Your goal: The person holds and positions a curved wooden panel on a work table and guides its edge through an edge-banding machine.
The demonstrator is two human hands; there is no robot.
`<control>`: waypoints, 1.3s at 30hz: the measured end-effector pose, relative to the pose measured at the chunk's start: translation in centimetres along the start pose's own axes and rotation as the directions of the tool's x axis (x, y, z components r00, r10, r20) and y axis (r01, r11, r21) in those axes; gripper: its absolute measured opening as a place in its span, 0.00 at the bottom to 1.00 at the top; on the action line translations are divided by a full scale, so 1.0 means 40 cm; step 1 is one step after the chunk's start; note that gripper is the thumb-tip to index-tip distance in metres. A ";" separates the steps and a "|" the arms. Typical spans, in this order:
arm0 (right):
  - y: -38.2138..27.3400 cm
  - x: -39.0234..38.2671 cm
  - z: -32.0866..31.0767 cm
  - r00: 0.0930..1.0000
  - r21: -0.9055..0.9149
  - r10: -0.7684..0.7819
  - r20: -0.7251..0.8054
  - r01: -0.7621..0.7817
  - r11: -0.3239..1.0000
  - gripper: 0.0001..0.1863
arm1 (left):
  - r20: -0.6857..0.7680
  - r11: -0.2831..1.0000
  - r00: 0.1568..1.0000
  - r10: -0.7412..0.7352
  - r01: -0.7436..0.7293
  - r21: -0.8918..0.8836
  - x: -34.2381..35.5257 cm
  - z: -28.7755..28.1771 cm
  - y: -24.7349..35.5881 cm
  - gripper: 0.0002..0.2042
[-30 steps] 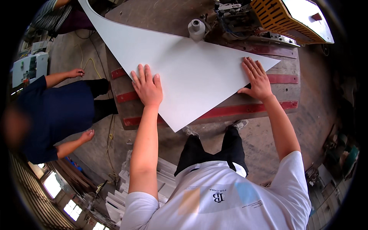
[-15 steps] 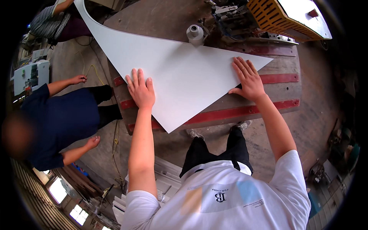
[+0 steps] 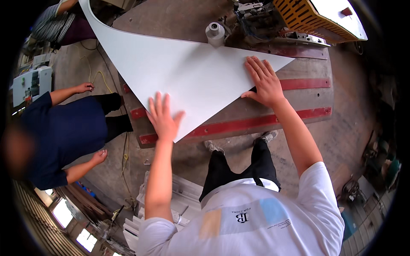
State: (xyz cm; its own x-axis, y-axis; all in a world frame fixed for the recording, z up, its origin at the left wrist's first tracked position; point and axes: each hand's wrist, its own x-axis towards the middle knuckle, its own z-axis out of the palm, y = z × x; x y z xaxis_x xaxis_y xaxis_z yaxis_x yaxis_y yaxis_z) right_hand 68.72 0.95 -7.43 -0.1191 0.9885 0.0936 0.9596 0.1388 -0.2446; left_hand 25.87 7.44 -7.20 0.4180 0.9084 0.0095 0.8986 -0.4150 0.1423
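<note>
A large white panel (image 3: 183, 77) lies on the machine table (image 3: 299, 100), its far edge curved and running up to the upper left. My left hand (image 3: 163, 120) rests on the panel close to its near corner, fingers spread. On the panel's right part lies my right hand (image 3: 265, 85), fingers stretched forward and thumb out at the near edge. Right against the far edge stands a grey cylindrical machine part (image 3: 215, 33). Neither hand grips anything; both palms are laid on the surface.
Red strips (image 3: 256, 121) run across the table. Behind it sits machinery with a yellow slotted guard (image 3: 301, 19). A person in dark blue (image 3: 77, 132) stands at the left; another person's striped sleeve (image 3: 47, 25) is at the upper left. White boards (image 3: 183, 196) are stacked beside me.
The white panel has shifted left and slightly away from me. My left hand has slid nearer its close corner; my right hand has moved left along with the panel.
</note>
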 end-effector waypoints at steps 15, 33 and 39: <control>-0.135 0.025 0.055 0.928 0.045 0.352 -0.123 -0.349 0.936 0.70 | 0.082 0.992 0.997 -0.017 0.007 0.127 -0.100 -0.018 -0.016 0.59; -0.199 0.091 0.098 0.923 0.118 0.292 -0.249 -0.271 0.955 0.60 | 0.055 0.989 0.997 0.049 -0.056 0.134 -0.045 -0.048 -0.167 0.58; -0.237 0.120 0.114 0.913 0.119 0.310 -0.267 -0.287 0.950 0.59 | 0.050 0.987 0.996 0.080 -0.086 0.133 -0.018 -0.054 -0.215 0.58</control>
State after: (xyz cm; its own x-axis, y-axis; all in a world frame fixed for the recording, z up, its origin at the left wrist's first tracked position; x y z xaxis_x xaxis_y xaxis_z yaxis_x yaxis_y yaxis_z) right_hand 57.91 4.65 -9.06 0.2564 0.9288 0.2676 0.9159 -0.1450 -0.3743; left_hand 17.53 10.47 -6.28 0.4949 0.8685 -0.0286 0.8689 -0.4949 0.0082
